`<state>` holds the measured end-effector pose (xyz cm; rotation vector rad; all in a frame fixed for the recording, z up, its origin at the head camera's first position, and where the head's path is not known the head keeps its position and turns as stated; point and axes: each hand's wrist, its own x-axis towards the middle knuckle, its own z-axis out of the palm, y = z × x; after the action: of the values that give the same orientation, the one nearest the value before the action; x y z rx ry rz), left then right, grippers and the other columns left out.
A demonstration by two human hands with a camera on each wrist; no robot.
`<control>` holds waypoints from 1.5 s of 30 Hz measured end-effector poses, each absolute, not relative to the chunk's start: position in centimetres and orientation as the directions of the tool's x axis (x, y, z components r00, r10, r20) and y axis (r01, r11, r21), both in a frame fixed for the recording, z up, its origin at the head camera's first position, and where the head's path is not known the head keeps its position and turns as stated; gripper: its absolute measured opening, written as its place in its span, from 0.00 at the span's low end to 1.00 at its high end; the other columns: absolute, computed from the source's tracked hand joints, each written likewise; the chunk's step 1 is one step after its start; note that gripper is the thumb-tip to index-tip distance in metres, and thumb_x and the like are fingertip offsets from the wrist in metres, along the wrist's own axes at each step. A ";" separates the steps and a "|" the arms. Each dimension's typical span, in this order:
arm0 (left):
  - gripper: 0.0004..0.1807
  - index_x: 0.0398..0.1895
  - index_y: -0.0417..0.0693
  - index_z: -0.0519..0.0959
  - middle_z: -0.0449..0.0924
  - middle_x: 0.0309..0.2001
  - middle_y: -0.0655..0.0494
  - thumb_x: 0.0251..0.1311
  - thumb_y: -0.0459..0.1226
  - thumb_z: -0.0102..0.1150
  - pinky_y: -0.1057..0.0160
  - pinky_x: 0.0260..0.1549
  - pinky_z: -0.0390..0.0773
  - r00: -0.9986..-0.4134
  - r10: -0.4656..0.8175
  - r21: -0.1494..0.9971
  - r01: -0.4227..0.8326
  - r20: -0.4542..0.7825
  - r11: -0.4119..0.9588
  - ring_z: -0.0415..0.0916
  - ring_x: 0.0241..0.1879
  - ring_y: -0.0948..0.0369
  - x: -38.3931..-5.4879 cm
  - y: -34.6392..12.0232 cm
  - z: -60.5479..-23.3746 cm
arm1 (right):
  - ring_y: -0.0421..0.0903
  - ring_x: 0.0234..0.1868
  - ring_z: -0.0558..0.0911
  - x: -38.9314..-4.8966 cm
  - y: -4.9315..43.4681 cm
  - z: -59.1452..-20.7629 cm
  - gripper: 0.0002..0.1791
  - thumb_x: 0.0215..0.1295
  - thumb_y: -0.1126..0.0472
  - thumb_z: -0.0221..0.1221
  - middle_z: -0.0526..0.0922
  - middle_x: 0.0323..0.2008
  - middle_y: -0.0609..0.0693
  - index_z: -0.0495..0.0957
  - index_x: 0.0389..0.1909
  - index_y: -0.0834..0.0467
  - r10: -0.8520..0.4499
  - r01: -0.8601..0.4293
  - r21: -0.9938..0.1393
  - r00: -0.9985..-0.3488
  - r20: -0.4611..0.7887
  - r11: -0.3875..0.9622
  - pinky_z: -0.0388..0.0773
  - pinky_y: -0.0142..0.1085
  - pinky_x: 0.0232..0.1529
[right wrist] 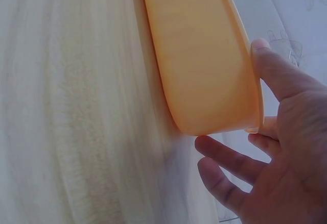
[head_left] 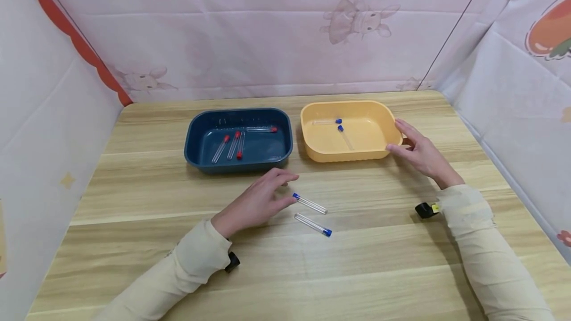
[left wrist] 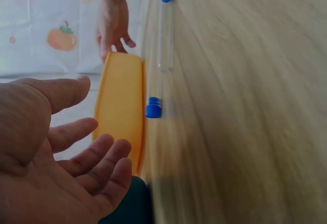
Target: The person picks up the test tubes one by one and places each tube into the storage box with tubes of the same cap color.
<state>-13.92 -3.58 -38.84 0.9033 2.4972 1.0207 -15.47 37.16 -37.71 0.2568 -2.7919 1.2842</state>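
My left hand (head_left: 260,201) hovers low over the table with fingers spread and nothing between them. Its thumb tip is right by the blue cap of a clear test tube (head_left: 312,205). A second blue-capped test tube (head_left: 312,225) lies nearer to me, its cap pointing the opposite way. With thumb and index finger at the rim, my right hand (head_left: 421,155) holds the right end of a yellow basin (head_left: 330,156). Two more blue-capped tubes lie inside, one a test tube (head_left: 327,122) along the back. In the right wrist view, the other fingers hang loosely beside the basin's end.
Left of the yellow basin stands a dark blue basin (head_left: 241,166) containing several red-capped test tubes (head_left: 220,149). Both basins are toward the back of the wood-grain table (head_left: 379,261). Printed cloth (head_left: 267,48) hangs behind the table and at both sides.
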 end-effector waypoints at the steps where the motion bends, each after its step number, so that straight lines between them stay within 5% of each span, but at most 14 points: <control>1: 0.28 0.63 0.56 0.70 0.66 0.55 0.64 0.58 0.46 0.61 0.63 0.47 0.73 -0.759 0.650 0.709 0.440 -0.035 0.551 0.70 0.52 0.62 -14.0 -3.6 -39.0 | 0.63 0.50 0.74 -15.4 37.1 -37.7 0.39 0.62 0.62 0.60 0.49 0.70 0.62 0.51 0.68 0.69 -0.127 -0.178 -0.747 -0.984 0.125 0.641 0.69 0.17 0.42; 11: 0.26 0.62 0.56 0.71 0.67 0.55 0.62 0.58 0.45 0.61 0.61 0.54 0.69 -0.744 0.665 0.668 0.460 -0.070 0.585 0.68 0.53 0.63 -14.6 -3.6 -40.0 | 0.65 0.51 0.73 -15.2 36.6 -37.3 0.38 0.63 0.64 0.59 0.49 0.70 0.63 0.51 0.68 0.70 -0.125 -0.177 -0.742 -0.984 0.126 0.647 0.68 0.17 0.42; 29: 0.19 0.54 0.57 0.78 0.70 0.46 0.65 0.57 0.43 0.63 0.63 0.50 0.69 -0.708 0.696 0.604 0.506 -0.116 0.616 0.64 0.47 0.66 -16.0 -2.0 -41.6 | 0.60 0.50 0.74 -15.5 37.1 -37.8 0.39 0.62 0.62 0.60 0.49 0.70 0.62 0.51 0.69 0.67 -0.133 -0.183 -0.746 -0.983 0.127 0.641 0.70 0.17 0.41; 45: 0.09 0.40 0.58 0.82 0.72 0.38 0.65 0.56 0.43 0.64 0.63 0.45 0.71 -0.710 0.697 0.541 0.548 -0.102 0.637 0.67 0.41 0.65 -16.3 -1.0 -41.8 | 0.65 0.52 0.72 -15.3 36.6 -37.3 0.38 0.63 0.64 0.59 0.48 0.70 0.62 0.51 0.69 0.69 -0.116 -0.163 -0.754 -0.987 0.115 0.637 0.69 0.17 0.42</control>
<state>-16.26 -0.96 -41.76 1.0015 2.5584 0.6990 -15.27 36.65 -37.29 0.2379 -2.7910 1.2941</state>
